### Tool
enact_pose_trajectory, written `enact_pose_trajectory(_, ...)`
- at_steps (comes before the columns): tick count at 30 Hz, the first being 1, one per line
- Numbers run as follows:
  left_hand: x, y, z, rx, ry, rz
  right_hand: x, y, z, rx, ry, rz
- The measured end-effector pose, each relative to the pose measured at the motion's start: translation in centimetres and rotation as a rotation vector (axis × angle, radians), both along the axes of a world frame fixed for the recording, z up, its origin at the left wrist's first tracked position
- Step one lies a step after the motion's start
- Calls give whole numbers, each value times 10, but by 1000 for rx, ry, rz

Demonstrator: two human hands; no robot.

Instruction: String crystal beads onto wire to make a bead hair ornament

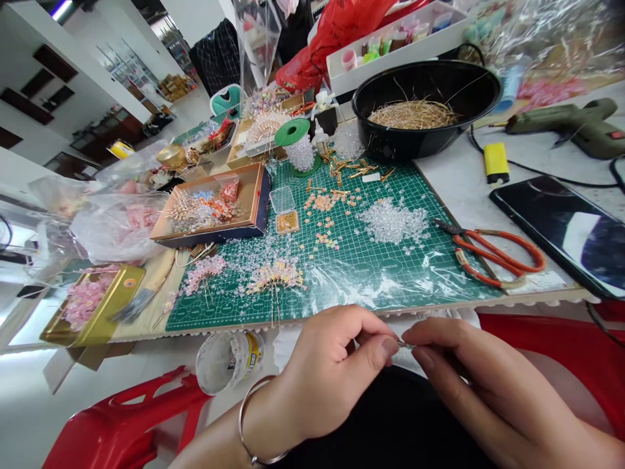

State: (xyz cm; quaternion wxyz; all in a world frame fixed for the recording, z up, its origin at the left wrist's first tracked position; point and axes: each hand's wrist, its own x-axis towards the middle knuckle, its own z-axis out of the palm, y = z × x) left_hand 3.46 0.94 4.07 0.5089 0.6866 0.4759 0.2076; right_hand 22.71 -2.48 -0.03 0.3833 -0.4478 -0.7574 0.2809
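A small shiny piece (404, 344), too small to make out in kind, sits between the fingertips of both hands, over the lap. My left hand (336, 365) pinches one end of it between thumb and forefinger. Thumb and forefinger of my right hand (478, 384) close on the other end. On the green cutting mat (361, 286) beyond lie a beaded hairpin (276, 277) in yellow and pink and a pink beaded hairpin (205, 270). Clear beads (394, 220) form a heap, with peach flower beads (325, 202) to their left.
Orange-handled pliers (502, 251) and a phone (561, 228) lie at the right, near a glue gun (571, 127). A black bowl (427, 140) holds thin golden pins. At the left stand a box of hairpins (254, 225) and a gold tin (114, 312). Below is a red stool (127, 423).
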Motion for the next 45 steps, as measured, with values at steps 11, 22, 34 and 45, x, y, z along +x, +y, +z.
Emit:
enact_pose_trajectory(11,1,-1,-9,240,-22,-38,-1,-2,3,-21,-2,26)
enact_pose_trajectory(22,2,-2,-13,430,-3,-10,-8,-8,-8,-144,60,-93)
enact_pose_trajectory(34,-25,72,-29,736,615,37,0,-1,-10,-153,45,-182)
enact_pose_trajectory(45,-25,125,-60,787,844,-110,6,9,-6,-120,19,-85)
